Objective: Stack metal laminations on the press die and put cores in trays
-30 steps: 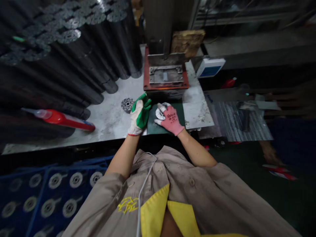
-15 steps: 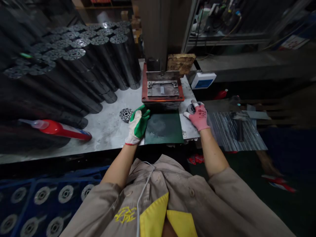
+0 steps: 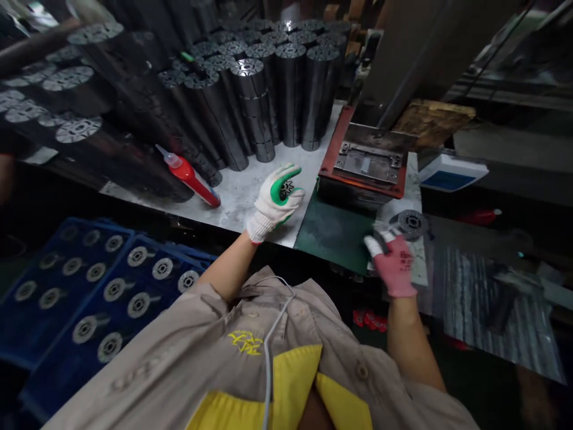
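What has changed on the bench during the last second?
The left hand left the edge of the green mat and picked up the star-shaped disc from the bench. The right hand carried its round disc off the mat to the right. The red bottle and dark stacks stayed put.

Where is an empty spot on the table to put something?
The green mat between the left hand, which pinches a star disc, and the right hand is bare. So is the table between the red bottle and left hand. The back is crowded with dark stacks.
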`<state>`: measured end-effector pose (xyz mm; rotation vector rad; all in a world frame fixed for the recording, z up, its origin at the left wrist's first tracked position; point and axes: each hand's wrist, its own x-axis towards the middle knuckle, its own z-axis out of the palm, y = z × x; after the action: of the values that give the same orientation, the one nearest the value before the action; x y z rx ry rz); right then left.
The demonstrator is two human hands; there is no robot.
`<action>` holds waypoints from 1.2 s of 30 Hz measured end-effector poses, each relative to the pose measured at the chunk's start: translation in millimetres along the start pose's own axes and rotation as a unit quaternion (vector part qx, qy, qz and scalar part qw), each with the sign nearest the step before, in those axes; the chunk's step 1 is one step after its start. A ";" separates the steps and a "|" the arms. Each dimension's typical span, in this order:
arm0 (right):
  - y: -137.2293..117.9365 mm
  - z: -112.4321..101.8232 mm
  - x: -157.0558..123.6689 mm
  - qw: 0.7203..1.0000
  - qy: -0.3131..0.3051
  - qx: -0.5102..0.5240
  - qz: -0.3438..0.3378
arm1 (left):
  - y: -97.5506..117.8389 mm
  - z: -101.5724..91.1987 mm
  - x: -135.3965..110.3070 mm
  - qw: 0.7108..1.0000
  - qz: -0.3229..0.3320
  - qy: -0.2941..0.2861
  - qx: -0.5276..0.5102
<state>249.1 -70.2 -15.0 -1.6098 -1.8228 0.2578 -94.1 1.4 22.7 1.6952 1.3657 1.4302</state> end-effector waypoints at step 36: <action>-94.6 -8.8 174.1 0.957 -0.063 -0.258 -0.118 | -7.4 85.6 -23.2 0.954 0.078 -0.170 0.236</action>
<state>178.4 69.7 106.5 -1.7132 -2.2926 -0.2529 -15.2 0.1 -18.5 2.2723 1.4736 0.8613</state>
